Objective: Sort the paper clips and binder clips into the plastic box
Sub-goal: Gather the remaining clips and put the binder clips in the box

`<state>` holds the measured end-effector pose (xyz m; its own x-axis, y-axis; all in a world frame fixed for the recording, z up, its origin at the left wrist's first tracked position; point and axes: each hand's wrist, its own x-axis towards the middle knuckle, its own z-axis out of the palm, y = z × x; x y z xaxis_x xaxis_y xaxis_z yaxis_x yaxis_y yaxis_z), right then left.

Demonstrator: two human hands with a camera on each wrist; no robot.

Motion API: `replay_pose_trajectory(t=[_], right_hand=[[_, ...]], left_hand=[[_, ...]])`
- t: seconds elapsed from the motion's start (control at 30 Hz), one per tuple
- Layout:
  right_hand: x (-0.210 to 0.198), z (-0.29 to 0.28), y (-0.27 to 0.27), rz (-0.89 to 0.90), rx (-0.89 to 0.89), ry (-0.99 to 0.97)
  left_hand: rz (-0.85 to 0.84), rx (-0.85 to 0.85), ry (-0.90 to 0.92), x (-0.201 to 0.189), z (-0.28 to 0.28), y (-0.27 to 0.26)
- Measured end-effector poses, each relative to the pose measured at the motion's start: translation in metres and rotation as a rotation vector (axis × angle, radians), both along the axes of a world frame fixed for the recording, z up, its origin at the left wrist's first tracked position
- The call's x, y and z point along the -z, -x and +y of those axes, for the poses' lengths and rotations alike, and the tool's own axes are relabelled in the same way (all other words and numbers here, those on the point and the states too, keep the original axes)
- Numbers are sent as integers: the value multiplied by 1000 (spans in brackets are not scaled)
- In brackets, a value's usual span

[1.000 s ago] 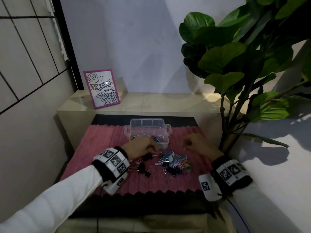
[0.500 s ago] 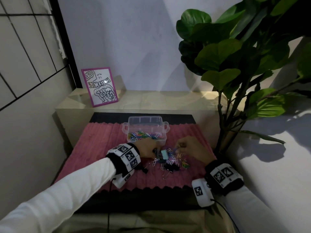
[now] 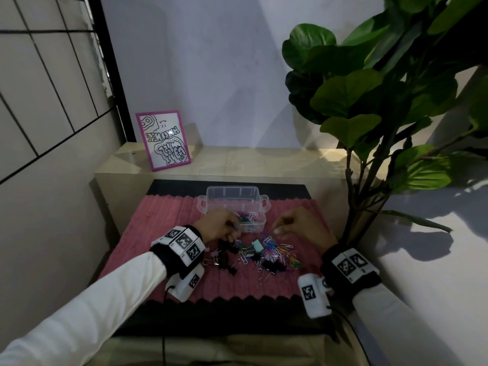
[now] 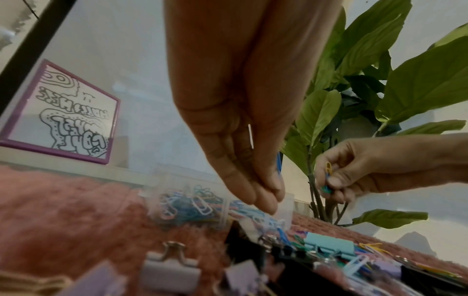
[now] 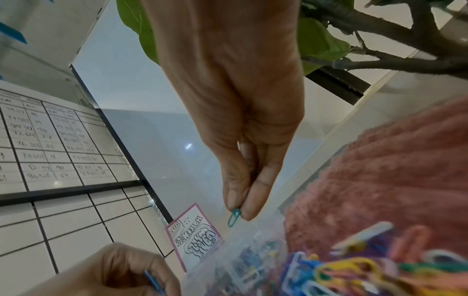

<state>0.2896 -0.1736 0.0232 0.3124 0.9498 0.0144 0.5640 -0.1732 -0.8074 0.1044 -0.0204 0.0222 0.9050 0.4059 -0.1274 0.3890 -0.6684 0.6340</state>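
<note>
From the head camera, the plastic box (image 3: 234, 207) sits at the far side of a pink mat (image 3: 163, 223), with the loose pile of paper clips (image 3: 277, 253) and binder clips (image 3: 229, 260) just in front of it. The left hand (image 3: 219, 225) hangs at the box's near wall, the right hand (image 3: 298, 228) beside the pile; what each holds is too small to read here.

The left wrist view shows the left hand's fingers (image 4: 263, 192) pressed together round a blue paper clip (image 4: 279, 163), over the box. The clips are light, thin and springy wire, likely to snag one another, so a fingertip pinch across the loop suits them; the mint binder clip (image 4: 329, 245) is stiffer and best taken by its body. The near clips are blurred.

In the right wrist view the right hand's fingertips (image 5: 234, 200) pinch a teal paper clip (image 5: 233, 217); any others in that grip are hidden.
</note>
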Motion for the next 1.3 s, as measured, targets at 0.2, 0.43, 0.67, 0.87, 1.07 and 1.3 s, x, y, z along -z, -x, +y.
replay_pose_trajectory(t=[0.2, 0.43, 0.67, 0.87, 1.07, 1.3], right_hand=[[-25, 45, 7, 19, 28, -52], [-35, 97, 31, -151, -19, 144], [-30, 28, 19, -567, -131, 173], [11, 0, 15, -409, -178, 340], [10, 7, 6, -274, -124, 160], [5, 1, -7, -6, 8, -1]], left_hand=[[-3, -12, -91, -2, 10, 15], [82, 100, -400, 1, -15, -4], [230, 239, -398, 16, -27, -26], [279, 260, -378, 13, -30, -40], [208, 205, -249, 9, -29, -37], [-60, 69, 196, 0, -20, -25]])
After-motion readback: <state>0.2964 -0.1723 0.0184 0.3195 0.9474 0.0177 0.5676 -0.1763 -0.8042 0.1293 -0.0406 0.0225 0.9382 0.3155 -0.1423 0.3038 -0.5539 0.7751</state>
